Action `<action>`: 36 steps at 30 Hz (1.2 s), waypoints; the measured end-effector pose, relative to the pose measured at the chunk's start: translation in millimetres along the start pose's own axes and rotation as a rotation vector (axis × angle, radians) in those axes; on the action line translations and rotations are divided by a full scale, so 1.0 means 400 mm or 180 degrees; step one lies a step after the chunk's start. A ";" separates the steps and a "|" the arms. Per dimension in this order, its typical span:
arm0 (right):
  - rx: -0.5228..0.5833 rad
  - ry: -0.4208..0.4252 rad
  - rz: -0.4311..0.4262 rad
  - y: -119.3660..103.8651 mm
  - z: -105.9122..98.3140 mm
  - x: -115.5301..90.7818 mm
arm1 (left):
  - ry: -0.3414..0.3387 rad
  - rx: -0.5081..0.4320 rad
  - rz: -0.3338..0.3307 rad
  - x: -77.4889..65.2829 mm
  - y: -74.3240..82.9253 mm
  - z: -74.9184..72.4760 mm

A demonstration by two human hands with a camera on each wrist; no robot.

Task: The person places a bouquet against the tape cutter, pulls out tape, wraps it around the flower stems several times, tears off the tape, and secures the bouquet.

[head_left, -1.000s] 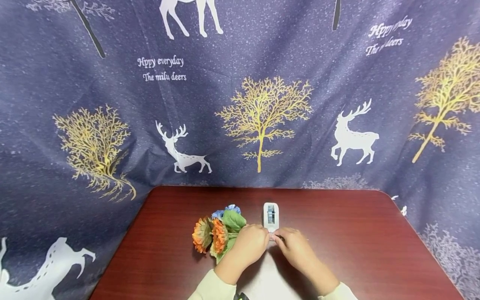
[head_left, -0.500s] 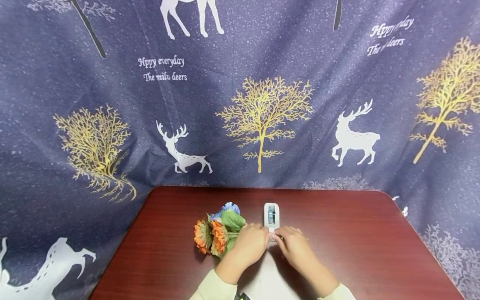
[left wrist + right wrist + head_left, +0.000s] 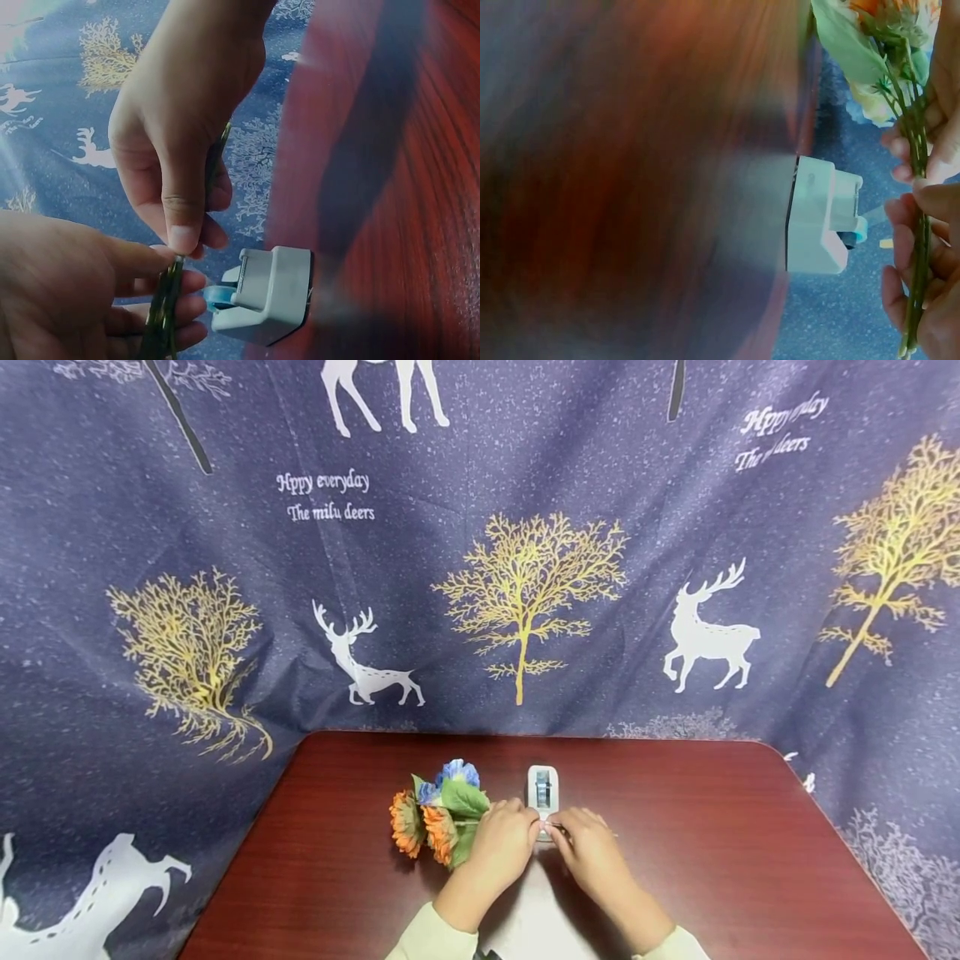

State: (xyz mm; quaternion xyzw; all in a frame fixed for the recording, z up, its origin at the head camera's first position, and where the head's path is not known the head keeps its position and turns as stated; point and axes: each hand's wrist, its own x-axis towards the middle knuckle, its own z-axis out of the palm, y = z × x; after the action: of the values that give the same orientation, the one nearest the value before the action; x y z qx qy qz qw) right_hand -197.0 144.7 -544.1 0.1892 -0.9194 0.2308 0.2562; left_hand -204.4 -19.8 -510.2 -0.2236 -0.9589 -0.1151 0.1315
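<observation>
An artificial flower bouquet (image 3: 439,833) with orange and blue blooms lies sideways, heads to the left. My left hand (image 3: 502,847) grips its green stems (image 3: 917,247) just below the leaves. Farther along toward the cut ends, my right hand (image 3: 592,852) pinches the same stems. Both thumbs meet at one spot, where a small pale bit (image 3: 178,259) shows on the stems in the left wrist view. Right beyond the fingertips stands a white tape dispenser (image 3: 542,787) with a blue-looking roll (image 3: 219,295). The fingers partly cover the stems.
The dark red wooden table (image 3: 697,827) carries the dispenser; its far edge meets a blue cloth backdrop (image 3: 465,477) printed with deer and trees. A bright white patch (image 3: 536,910) shows on the table between the forearms.
The flower heads have turned a little, the blue bloom shifting up and the orange ones slightly right. Both hands keep nearly the same place on the stems; the dispenser has not moved.
</observation>
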 end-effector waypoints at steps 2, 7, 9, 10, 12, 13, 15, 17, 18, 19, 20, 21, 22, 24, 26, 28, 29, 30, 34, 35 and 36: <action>-0.0018 0.0051 -0.0084 0.002 0.001 0.002 | -0.0023 -0.0011 -0.0026 0.001 0.001 -0.003; -0.0101 0.0166 -0.0295 0.008 0.005 0.003 | -0.0061 0.0086 0.0026 0.004 0.005 -0.015; -0.0142 0.0155 -0.0319 0.007 0.004 0.003 | -0.0077 0.0116 0.0065 0.005 0.006 -0.020; -0.0172 0.0145 -0.0327 0.007 0.003 0.003 | -0.0099 0.0127 0.0081 0.005 0.007 -0.022; -0.0216 0.0153 -0.0367 0.008 0.003 0.004 | -0.0121 0.0136 0.0108 0.007 0.007 -0.026; -0.0225 0.0163 -0.0394 0.009 0.004 0.004 | -0.0119 0.0155 0.0137 0.008 0.007 -0.028; -0.0230 0.0198 -0.0450 0.012 0.005 0.006 | -0.0131 0.0302 0.0264 0.012 0.007 -0.031; -0.0217 0.0241 -0.0503 0.015 0.007 0.008 | -0.0152 0.0436 0.0375 0.020 0.008 -0.037; -0.0214 0.0257 -0.0526 0.017 0.008 0.008 | -0.0200 0.0479 0.0400 0.025 0.008 -0.038; -0.0215 0.0273 -0.0542 0.019 0.009 0.008 | -0.0262 0.0513 0.0413 0.030 0.008 -0.039; -0.0217 0.0287 -0.0551 0.021 0.010 0.008 | -0.0359 0.0538 0.0413 0.035 0.007 -0.041; -0.0224 0.0297 -0.0557 0.022 0.011 0.007 | -0.0469 0.0498 0.0360 0.039 0.006 -0.042; -0.0232 0.0302 -0.0555 0.024 0.011 0.006 | -0.0584 0.0441 0.0283 0.043 0.005 -0.042; -0.0246 0.0301 -0.0545 0.027 0.013 0.004 | -0.0794 0.0311 0.0160 0.048 -0.002 -0.038; -0.0229 0.0287 -0.0521 0.029 0.012 0.002 | -0.0886 0.0178 0.0113 0.050 -0.010 -0.033; -0.0213 0.0256 -0.0489 0.029 0.012 0.001 | -0.0878 0.0055 0.0102 0.050 -0.019 -0.027; -0.0203 0.0235 -0.0465 0.029 0.011 0.000 | -0.0854 -0.0006 0.0105 0.050 -0.022 -0.024; -0.0195 0.0210 -0.0439 0.029 0.011 0.000 | -0.0840 -0.0062 0.0091 0.049 -0.025 -0.021; -0.0194 0.0085 -0.0312 0.027 0.007 -0.002 | -0.0795 -0.0185 0.0013 0.044 -0.031 -0.013; -0.0189 0.0050 -0.0268 0.026 0.006 -0.002 | -0.0786 -0.0209 -0.0009 0.043 -0.032 -0.011; -0.0181 0.0013 -0.0215 0.026 0.005 -0.003 | -0.0778 -0.0233 -0.0030 0.042 -0.033 -0.009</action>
State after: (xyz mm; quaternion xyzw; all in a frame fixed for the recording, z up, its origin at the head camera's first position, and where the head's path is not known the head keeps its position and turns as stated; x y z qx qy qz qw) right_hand -201.7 152.3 -549.7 0.2122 -0.9182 0.1962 0.2710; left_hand -224.1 -25.5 -504.0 -0.2361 -0.9640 -0.1226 0.0049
